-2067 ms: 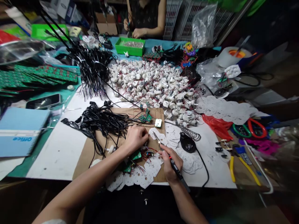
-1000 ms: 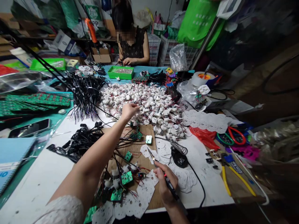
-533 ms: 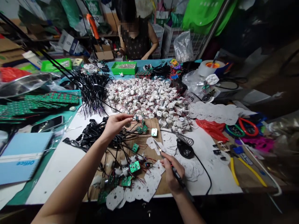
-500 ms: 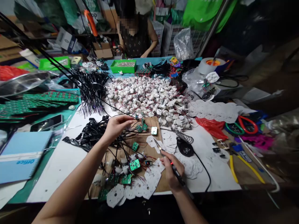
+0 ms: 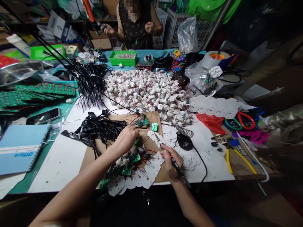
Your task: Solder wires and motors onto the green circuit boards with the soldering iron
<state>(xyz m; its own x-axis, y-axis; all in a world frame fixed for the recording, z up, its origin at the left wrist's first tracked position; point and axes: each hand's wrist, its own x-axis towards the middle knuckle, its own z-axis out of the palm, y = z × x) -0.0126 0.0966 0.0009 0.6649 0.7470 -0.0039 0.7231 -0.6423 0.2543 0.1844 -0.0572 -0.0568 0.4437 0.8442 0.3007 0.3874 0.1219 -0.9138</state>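
My right hand (image 5: 170, 160) is closed round a black soldering iron (image 5: 176, 165), its tip raised toward the brown cardboard mat (image 5: 94, 151). My left hand (image 5: 126, 138) rests fingers down on the mat, pressing on small parts and black wires; what it holds is hidden. Small green circuit boards (image 5: 134, 157) with white round parts and red wires lie between my two hands. White perforated discs (image 5: 142, 181) lie at the near table edge.
A big heap of white round parts (image 5: 151, 91) fills the table's middle. Black cables (image 5: 99, 127) lie left of it, and the iron's coil stand (image 5: 184, 140) sits right. Yellow pliers (image 5: 230, 159), a blue notebook (image 5: 21, 148) and a phone (image 5: 44, 116) lie around. Another person (image 5: 136, 22) works at the far end.
My left hand went out to the white heap, drew back holding a wire, and has come down onto the mat beside the circuit boards. My right hand kept the iron in place.
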